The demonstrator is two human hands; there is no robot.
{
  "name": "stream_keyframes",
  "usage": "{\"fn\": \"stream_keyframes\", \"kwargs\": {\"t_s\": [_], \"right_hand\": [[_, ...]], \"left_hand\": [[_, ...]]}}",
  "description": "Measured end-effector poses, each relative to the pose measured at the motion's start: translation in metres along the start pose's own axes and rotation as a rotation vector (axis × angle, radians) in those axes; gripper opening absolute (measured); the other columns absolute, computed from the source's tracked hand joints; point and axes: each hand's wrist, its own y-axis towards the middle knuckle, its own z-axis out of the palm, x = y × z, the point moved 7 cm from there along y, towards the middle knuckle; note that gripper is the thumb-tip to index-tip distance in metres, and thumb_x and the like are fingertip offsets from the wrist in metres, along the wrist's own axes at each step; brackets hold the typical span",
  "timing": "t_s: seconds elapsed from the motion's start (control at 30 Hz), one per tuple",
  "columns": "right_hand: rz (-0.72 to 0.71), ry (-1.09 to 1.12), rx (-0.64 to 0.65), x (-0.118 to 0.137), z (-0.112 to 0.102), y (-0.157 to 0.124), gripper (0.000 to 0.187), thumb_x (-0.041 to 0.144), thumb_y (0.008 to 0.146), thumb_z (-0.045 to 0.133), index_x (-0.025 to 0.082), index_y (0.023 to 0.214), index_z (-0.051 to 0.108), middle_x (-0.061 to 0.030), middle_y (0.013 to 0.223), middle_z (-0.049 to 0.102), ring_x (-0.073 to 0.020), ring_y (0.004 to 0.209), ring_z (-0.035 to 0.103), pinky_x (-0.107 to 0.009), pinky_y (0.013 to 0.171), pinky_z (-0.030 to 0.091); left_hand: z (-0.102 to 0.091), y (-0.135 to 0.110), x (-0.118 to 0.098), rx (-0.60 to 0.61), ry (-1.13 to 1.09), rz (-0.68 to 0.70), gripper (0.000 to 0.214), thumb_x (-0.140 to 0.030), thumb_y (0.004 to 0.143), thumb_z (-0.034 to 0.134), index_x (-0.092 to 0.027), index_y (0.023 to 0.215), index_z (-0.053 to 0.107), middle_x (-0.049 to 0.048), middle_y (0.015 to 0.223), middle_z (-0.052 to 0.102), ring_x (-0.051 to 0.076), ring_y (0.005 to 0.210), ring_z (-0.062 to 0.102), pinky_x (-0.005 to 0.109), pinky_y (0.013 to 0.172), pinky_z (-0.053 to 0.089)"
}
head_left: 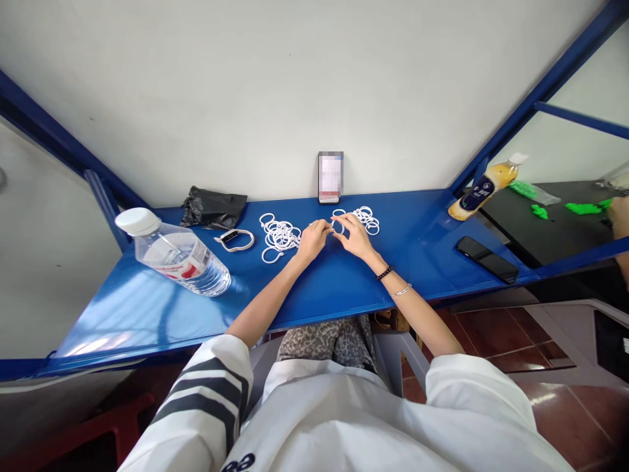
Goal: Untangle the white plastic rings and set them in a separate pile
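Note:
Both my hands meet over the middle of the blue table (339, 282). A white plastic ring (338, 227) is held between them. My right hand (356, 237) grips it with thumb and fingers curved around its side. My left hand (313, 241) pinches at the ring's left edge, its fingertips pressed together. Left of my left hand lies a tangled pile of white rings (280, 234). A smaller group of white rings (367, 219) rests just beyond my right hand.
A phone (330, 178) leans upright against the wall. To the left are a water bottle (179, 259), a watch (236, 239) and a black plastic bag (213, 208). A drink bottle (484, 189) and a dark phone (486, 259) are at right. Green pieces (584, 208) lie on a neighbouring black table.

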Motion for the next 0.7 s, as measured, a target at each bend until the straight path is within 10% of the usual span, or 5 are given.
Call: {"fn": "stream_keyframes", "kwargs": {"t_s": [0.7], "right_hand": [[0.007,-0.131,-0.075,0.0049,-0.0069,-0.0009,0.039,0.035,0.086,0.064,0.026,0.124,0.062,-0.0104,0.105,0.062,-0.0293,0.100,0.057,-0.047,0.092,0.045]], "left_hand": [[-0.0038,0.0000,0.0017,-0.023,0.001,0.019,0.014,-0.033,0.091,0.056,-0.022,0.084,0.060,0.0084,0.094,0.068,0.022,0.087,0.061,0.031,0.081,0.044]]}}
